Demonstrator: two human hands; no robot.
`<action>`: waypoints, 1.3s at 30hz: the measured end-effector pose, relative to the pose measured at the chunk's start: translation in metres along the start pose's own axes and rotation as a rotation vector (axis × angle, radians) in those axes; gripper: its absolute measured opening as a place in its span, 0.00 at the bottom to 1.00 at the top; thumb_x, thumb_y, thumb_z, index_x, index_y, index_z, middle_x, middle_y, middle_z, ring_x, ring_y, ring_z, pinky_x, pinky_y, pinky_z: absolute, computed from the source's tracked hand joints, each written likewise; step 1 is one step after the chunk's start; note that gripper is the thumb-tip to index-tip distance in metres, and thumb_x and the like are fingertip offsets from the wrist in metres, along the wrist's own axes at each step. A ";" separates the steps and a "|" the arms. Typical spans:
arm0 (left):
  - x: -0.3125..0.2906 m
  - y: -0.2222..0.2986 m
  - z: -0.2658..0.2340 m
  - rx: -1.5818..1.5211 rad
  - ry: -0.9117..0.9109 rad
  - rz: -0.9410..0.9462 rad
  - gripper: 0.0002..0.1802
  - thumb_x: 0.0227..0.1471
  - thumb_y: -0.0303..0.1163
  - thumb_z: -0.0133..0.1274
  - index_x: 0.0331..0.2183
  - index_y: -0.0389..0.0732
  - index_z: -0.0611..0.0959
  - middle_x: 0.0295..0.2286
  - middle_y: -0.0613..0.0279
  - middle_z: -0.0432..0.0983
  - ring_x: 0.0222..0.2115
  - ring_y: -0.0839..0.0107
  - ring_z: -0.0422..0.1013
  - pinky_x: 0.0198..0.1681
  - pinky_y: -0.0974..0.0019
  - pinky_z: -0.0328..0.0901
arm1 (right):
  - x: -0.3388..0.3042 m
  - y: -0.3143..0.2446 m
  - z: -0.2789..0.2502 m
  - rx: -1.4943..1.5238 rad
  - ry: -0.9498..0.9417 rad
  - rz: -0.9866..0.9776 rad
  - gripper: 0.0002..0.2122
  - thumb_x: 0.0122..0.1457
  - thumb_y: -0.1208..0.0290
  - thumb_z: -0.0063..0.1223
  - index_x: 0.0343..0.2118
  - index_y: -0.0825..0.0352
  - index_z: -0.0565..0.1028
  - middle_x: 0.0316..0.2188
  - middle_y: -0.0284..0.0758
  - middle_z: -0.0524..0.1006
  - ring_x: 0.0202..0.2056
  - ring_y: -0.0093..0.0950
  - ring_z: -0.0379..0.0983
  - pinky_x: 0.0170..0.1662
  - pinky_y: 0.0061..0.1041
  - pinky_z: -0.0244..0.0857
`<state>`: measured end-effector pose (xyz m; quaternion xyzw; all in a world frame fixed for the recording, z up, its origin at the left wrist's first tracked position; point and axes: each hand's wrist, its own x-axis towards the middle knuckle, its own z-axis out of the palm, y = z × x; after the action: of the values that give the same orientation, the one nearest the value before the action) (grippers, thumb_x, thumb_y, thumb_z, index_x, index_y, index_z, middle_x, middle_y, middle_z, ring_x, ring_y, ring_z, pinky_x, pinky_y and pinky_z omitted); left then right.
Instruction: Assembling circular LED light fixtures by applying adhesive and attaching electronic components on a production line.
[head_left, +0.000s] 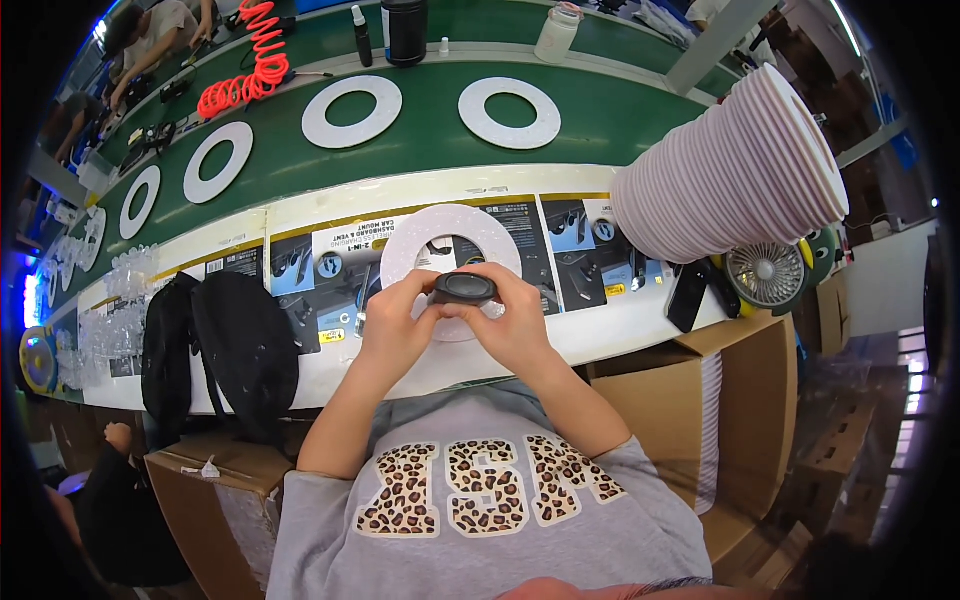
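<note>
Between the fingertips of both hands I hold a small black oval part (pixel 466 287) with a raised rim. My left hand (pixel 398 312) pinches its left end, thumb below and fingers above. My right hand (pixel 515 312) grips the right end in the same way. Just beneath lies a flat white ring (pixel 405 243), partly covered by my hands. It rests on printed packaging sheets (pixel 590 255) spread along the white bench edge (pixel 450 372). Exactly what kind of part the black piece is, I cannot make out.
A tall stack of white rings (pixel 725 165) leans at right, by a small fan (pixel 765 272) and a black phone (pixel 688 296). Several single rings (pixel 510 113) lie on the green belt (pixel 430 110). Black cloth bags (pixel 240 340) sit left; open cardboard boxes (pixel 640 405) stand below.
</note>
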<state>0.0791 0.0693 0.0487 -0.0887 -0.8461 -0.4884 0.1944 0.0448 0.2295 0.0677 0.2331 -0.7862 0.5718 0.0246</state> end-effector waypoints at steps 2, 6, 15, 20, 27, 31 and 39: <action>-0.001 -0.002 0.002 0.009 0.007 -0.003 0.15 0.39 0.19 0.59 0.34 0.36 0.78 0.28 0.52 0.78 0.30 0.57 0.76 0.33 0.63 0.69 | -0.001 0.007 0.002 0.041 0.018 -0.005 0.15 0.43 0.75 0.66 0.36 0.68 0.75 0.32 0.41 0.78 0.33 0.37 0.76 0.37 0.29 0.70; -0.001 -0.001 0.004 0.025 0.027 0.007 0.14 0.39 0.19 0.59 0.33 0.36 0.78 0.27 0.52 0.78 0.29 0.57 0.76 0.32 0.63 0.69 | 0.000 0.008 0.000 -0.032 -0.002 -0.039 0.16 0.45 0.75 0.66 0.38 0.69 0.75 0.32 0.37 0.79 0.33 0.26 0.77 0.35 0.22 0.71; 0.000 -0.003 0.005 0.030 0.030 0.007 0.13 0.39 0.18 0.58 0.33 0.36 0.78 0.27 0.52 0.78 0.29 0.57 0.76 0.32 0.63 0.70 | -0.001 0.014 0.003 -0.032 0.012 -0.030 0.14 0.46 0.77 0.65 0.37 0.70 0.75 0.31 0.37 0.79 0.33 0.26 0.78 0.36 0.22 0.72; 0.000 0.002 0.001 0.030 0.020 -0.005 0.13 0.39 0.19 0.59 0.33 0.36 0.78 0.27 0.52 0.78 0.30 0.57 0.77 0.32 0.63 0.70 | 0.000 0.007 -0.001 -0.018 0.001 -0.056 0.15 0.46 0.76 0.66 0.38 0.69 0.75 0.32 0.37 0.79 0.34 0.26 0.78 0.36 0.22 0.72; -0.010 0.017 -0.019 0.061 -0.074 -0.081 0.16 0.38 0.18 0.60 0.34 0.34 0.77 0.29 0.52 0.78 0.32 0.59 0.77 0.37 0.65 0.70 | -0.005 -0.010 -0.002 -0.008 -0.065 -0.058 0.17 0.45 0.74 0.67 0.38 0.69 0.75 0.33 0.38 0.79 0.34 0.27 0.78 0.35 0.22 0.70; -0.018 0.016 -0.020 0.074 -0.044 -0.079 0.14 0.39 0.21 0.60 0.33 0.35 0.77 0.27 0.53 0.78 0.29 0.59 0.77 0.32 0.63 0.70 | -0.007 -0.009 0.004 -0.007 -0.067 -0.108 0.16 0.45 0.74 0.67 0.38 0.70 0.75 0.33 0.38 0.79 0.34 0.28 0.78 0.36 0.23 0.71; -0.020 0.011 -0.015 0.048 -0.013 -0.114 0.10 0.40 0.18 0.58 0.30 0.33 0.76 0.27 0.53 0.78 0.30 0.60 0.78 0.35 0.66 0.71 | -0.010 -0.005 0.009 -0.028 -0.064 -0.082 0.15 0.45 0.77 0.66 0.37 0.71 0.75 0.33 0.40 0.79 0.35 0.31 0.79 0.39 0.26 0.72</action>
<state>0.1047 0.0623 0.0560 -0.0389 -0.8625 -0.4776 0.1628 0.0577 0.2235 0.0656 0.2829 -0.7842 0.5516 0.0262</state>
